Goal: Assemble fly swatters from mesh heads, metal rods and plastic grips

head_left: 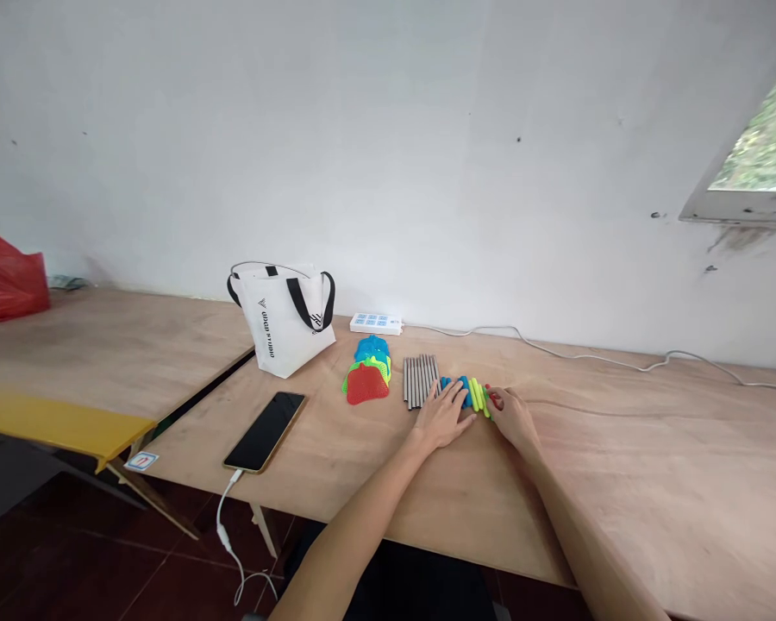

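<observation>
A row of blue and yellow-green plastic handles (473, 392) lies on the plywood table (621, 466), with a bit of red at its right end. My left hand (445, 414) rests flat on the row's left part, fingers stretched out. My right hand (512, 418) is curled at the row's right end, touching the red and green pieces. Just left of my hands lies a bundle of grey metal rods (420, 379). Further left is a stack of mesh pieces in red, green and blue (367, 373).
A white tote bag with black straps (284, 317) stands at the table's back left. A phone (265, 431) lies near the front edge, plugged into a white cable. A white power strip (376, 323) sits by the wall. A second table holds a red bag (6, 280).
</observation>
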{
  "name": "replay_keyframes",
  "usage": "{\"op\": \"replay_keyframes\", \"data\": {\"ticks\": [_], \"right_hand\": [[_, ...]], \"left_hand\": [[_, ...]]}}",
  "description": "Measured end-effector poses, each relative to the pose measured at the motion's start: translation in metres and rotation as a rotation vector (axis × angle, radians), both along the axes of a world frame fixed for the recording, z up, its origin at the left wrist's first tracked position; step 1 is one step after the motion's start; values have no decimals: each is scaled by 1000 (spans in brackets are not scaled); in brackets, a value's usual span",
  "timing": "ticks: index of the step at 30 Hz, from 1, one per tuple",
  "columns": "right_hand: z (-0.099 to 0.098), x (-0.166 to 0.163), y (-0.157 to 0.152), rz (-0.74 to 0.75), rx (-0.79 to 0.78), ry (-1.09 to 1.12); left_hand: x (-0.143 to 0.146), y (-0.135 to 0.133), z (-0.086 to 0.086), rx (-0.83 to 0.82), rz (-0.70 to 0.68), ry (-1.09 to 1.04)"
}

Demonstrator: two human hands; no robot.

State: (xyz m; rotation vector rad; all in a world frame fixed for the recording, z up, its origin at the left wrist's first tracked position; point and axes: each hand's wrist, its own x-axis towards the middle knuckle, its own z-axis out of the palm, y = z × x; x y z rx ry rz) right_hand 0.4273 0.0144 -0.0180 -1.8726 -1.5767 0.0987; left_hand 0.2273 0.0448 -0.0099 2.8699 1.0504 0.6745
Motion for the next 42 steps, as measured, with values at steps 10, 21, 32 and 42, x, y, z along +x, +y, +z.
{"op": "replay_keyframes", "data": {"ticks": [10, 21, 32, 42], "right_hand": [[-1, -1, -1, 16, -28, -68], [0, 2, -2, 32, -76, -119], [11, -4, -11, -98, -198, -210], [20, -18, -14, -72, -273, -318]], "left_hand": [[1, 0, -4, 1, 16, -5], [0, 1, -5, 73, -23, 5], [1, 1, -1, 136, -86, -1], [1, 1, 2, 192, -127, 6]]}}
